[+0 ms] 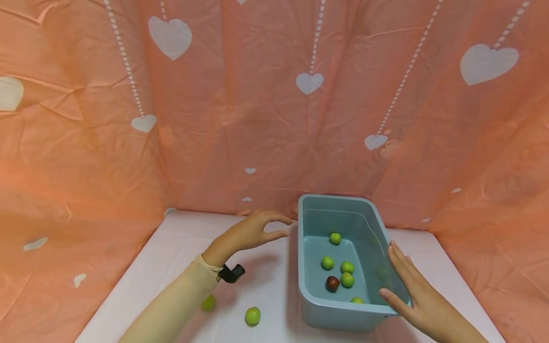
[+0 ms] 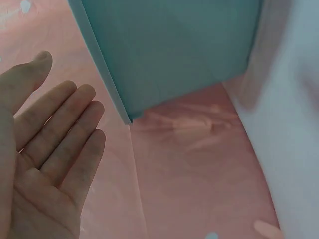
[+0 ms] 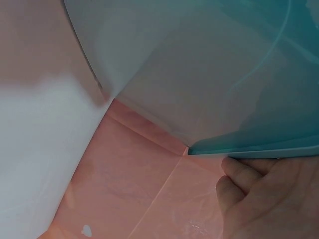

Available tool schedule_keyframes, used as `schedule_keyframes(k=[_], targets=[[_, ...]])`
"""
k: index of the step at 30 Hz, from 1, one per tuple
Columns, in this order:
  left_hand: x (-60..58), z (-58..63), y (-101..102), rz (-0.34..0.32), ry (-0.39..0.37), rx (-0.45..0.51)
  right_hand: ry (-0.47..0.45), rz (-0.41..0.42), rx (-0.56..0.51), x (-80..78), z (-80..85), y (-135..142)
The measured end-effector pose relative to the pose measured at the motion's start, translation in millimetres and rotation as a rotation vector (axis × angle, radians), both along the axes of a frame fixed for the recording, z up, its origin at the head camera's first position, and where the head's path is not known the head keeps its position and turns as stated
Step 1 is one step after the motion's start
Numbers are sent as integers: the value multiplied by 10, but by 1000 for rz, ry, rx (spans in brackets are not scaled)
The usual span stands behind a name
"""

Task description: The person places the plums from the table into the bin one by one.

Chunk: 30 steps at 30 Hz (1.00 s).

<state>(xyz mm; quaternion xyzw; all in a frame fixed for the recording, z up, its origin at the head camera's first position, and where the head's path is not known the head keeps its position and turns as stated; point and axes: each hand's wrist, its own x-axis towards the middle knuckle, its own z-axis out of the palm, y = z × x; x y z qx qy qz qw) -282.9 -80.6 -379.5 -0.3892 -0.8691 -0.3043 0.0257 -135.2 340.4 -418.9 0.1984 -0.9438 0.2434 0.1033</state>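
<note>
A blue-grey plastic bin [image 1: 366, 308] holds several small round green fruits [image 1: 328, 263] and a dark red one [image 1: 332, 284]. My left hand [image 1: 253, 231] hovers left of the bin, apart from its wall, thumb and fingers spread and nothing in the palm. The left wrist view shows those fingers straight beside the bin's rim [image 2: 102, 69]. At the near right corner my right hand [image 1: 418, 295] holds the rim, thumb over the inner side and fingers along the outside. In the right wrist view the right hand's fingers [image 3: 244, 174] lie against the rim; its thumb is hidden.
Two more green fruits lie on the white table [image 1: 266, 286]: one green fruit [image 1: 252, 316] near the front, another partly behind the left sleeve [image 1: 180, 295]. Orange sheeting [image 1: 257, 119] with white hearts walls in the back and sides, close behind the bin.
</note>
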Motion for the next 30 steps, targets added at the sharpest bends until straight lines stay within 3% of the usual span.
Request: schedule_keyframes(k=[5, 11, 16, 30], targets=[[84, -73, -191, 31, 57, -21, -5, 3, -7, -6, 2, 15], [144, -211, -424, 11, 99, -13, 5, 18, -12, -8, -6, 20], [235, -300, -647, 52, 67, -6, -9, 14, -14, -12, -8, 8], [599, -625, -1214, 157, -50, -97, 28, 22, 12, -19, -10, 24]])
